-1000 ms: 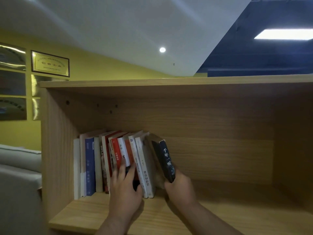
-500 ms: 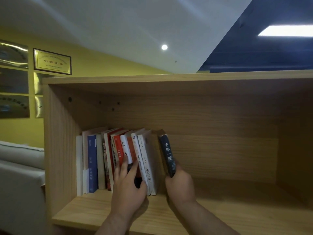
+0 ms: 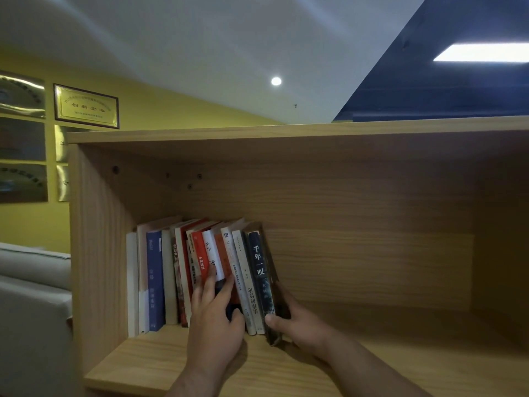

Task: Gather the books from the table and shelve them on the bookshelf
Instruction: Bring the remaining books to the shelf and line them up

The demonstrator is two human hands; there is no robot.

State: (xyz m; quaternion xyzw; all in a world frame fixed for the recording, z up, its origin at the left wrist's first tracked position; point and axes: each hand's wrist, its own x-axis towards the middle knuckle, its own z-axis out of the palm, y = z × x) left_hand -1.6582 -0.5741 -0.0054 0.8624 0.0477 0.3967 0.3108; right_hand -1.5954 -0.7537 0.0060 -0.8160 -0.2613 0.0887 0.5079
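Observation:
A row of several books [image 3: 160, 279] stands at the left end of a wooden bookshelf [image 3: 372, 362] compartment, leaning slightly left. The rightmost one is a black book [image 3: 259, 270] with white characters on its spine. My right hand [image 3: 297, 325] grips its lower end, thumb on the spine and fingers behind. My left hand [image 3: 213, 322] lies flat, its straight fingers pressing on the spines of the red and white books [image 3: 210, 253] in the middle of the row.
The shelf's right part [image 3: 400, 282] holds nothing. The top board [image 3: 286, 128] and left side panel [image 3: 94, 253] close the compartment. A pale sofa [image 3: 31, 282] stands left of the shelf. Framed plaques [image 3: 86, 106] hang on the yellow wall.
The black book has swung from a rightward tilt to standing against the row, pushed left by my right hand. My left hand stays on the spines.

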